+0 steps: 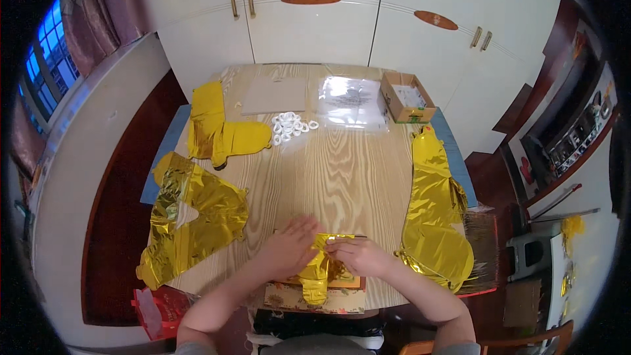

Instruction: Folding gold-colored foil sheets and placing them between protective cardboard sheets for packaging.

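Observation:
My left hand (287,248) and my right hand (359,256) meet at the near edge of the wooden table (342,171). Both grip a small folded gold foil balloon (319,273) between them, with its lower end hanging over the table edge. The piece lies over a flat orange-framed board (351,284) at the table's front. Fingers of both hands pinch the balloon's top fold.
Crumpled gold foil balloons lie at the left (194,220), far left (217,128) and right (434,217). Further back are several small white rings (290,126), a brown cardboard sheet (275,95), a clear plastic bag (351,102) and an open cardboard box (407,97). White cupboards stand behind.

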Demonstrator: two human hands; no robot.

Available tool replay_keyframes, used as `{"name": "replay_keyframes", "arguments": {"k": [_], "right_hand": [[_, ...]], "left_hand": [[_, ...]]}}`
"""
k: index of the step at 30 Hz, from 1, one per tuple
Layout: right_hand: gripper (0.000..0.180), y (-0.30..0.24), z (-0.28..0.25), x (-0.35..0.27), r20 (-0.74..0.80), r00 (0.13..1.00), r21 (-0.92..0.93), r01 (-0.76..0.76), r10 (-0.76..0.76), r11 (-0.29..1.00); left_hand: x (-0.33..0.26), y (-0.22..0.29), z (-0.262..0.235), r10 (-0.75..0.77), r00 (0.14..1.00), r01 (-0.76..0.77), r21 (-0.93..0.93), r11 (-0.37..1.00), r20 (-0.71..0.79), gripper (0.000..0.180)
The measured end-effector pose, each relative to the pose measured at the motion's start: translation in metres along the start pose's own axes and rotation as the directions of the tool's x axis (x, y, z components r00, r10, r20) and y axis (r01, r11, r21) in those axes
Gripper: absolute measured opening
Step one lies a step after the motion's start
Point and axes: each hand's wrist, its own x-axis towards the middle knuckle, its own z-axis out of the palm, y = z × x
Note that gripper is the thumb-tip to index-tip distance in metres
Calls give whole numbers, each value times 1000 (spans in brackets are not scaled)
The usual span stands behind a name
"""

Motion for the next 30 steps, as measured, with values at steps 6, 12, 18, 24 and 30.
{"name": "replay_keyframes", "arguments": {"k": [6,12,18,24,30], "right_hand": [[22,-4,-5,1,23,999,35,-29,29,999],[35,-2,-16,-6,20,1000,189,-2,-2,982],[43,-37,-38,16,230,881,261,-464,413,846],[60,-43,6,12,28,947,-220,-307,321,926],[67,-49,10,-4,16,909,-214,-403,416,890]], "left_hand": [[-7,14,13,-53,995,53,1,999,81,65],[-9,16,18,-54,995,53,23,998,89,66],[-8,18,17,-62,996,59,40,997,63,66],[-9,17,22,-45,998,44,44,998,33,70],[-13,13,17,-53,998,52,15,999,46,72]]}}
